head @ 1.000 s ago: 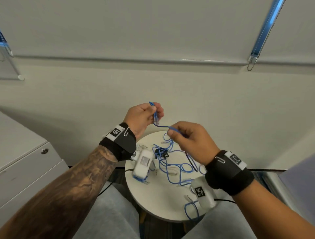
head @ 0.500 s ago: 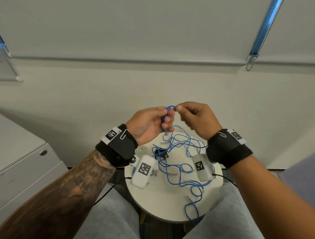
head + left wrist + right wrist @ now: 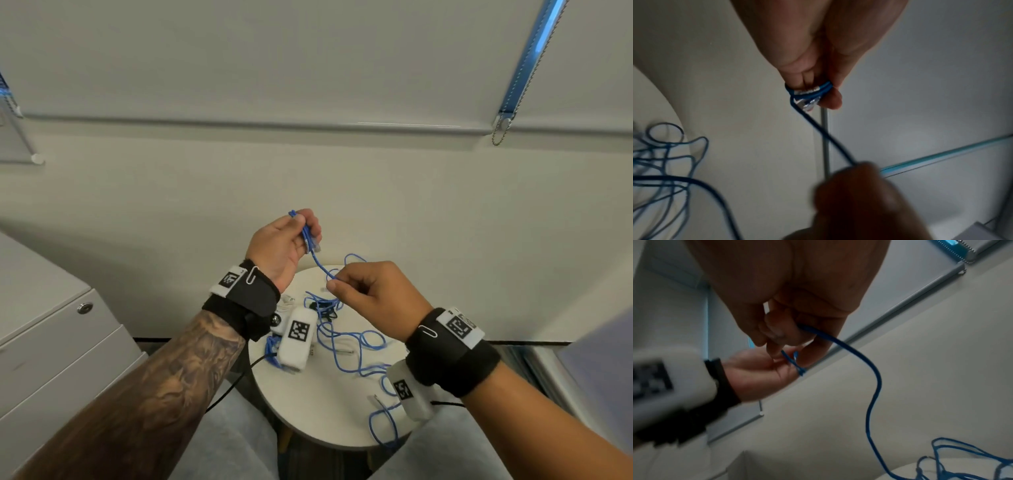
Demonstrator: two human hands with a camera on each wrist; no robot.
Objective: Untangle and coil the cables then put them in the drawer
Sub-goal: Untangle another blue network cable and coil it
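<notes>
A thin blue cable (image 3: 346, 337) lies in tangled loops on a small round white table (image 3: 308, 404). My left hand (image 3: 291, 240) is raised above the table and grips a few short turns of the cable with its clear plug (image 3: 807, 104) sticking out below the fingers. My right hand (image 3: 363, 291), lower and to the right, pinches the same cable (image 3: 859, 356) a short way along. The strand (image 3: 828, 139) runs taut between the two hands. A black cable or clip (image 3: 329, 310) lies among the blue loops.
A grey drawer cabinet (image 3: 61, 346) with a round lock (image 3: 84, 307) stands at the left, its drawers closed. A wall with a window blind and bead chain (image 3: 498, 132) is behind the table. A blue loop (image 3: 385, 428) hangs off the table's near edge by my knees.
My hands were together at the cable's end half a second ago. Now the right hand has slid down and right along the cable, and the left holds one more turn.
</notes>
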